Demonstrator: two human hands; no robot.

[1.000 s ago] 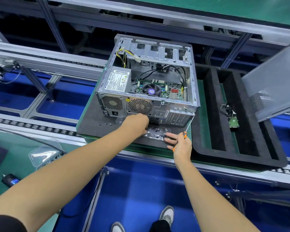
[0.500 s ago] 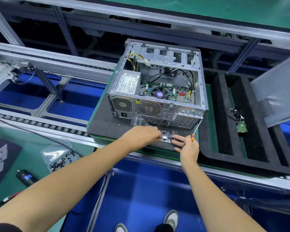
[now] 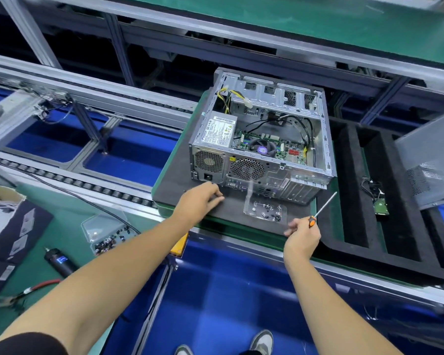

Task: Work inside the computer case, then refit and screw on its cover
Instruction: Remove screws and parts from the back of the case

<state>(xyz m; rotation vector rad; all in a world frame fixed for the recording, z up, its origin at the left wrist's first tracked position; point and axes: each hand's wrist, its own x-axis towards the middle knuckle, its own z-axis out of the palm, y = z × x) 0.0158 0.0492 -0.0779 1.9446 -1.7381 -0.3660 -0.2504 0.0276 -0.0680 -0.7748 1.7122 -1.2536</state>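
- Computer case (image 3: pixel 262 139) lies open-side-up on a dark foam mat (image 3: pixel 180 180), its rear panel facing the person.
- Left hand (image 3: pixel 199 199) rests on the mat just below the case's power-supply corner, fingers curled down; whether they pinch anything cannot be told.
- Right hand (image 3: pixel 301 235) grips an orange-handled screwdriver (image 3: pixel 323 206), shaft pointing up toward the case's right rear corner, apart from it.
- Clear screw tray (image 3: pixel 265 210) sits between the hands.
- Cover (image 3: pixel 428 160) leans at far right.
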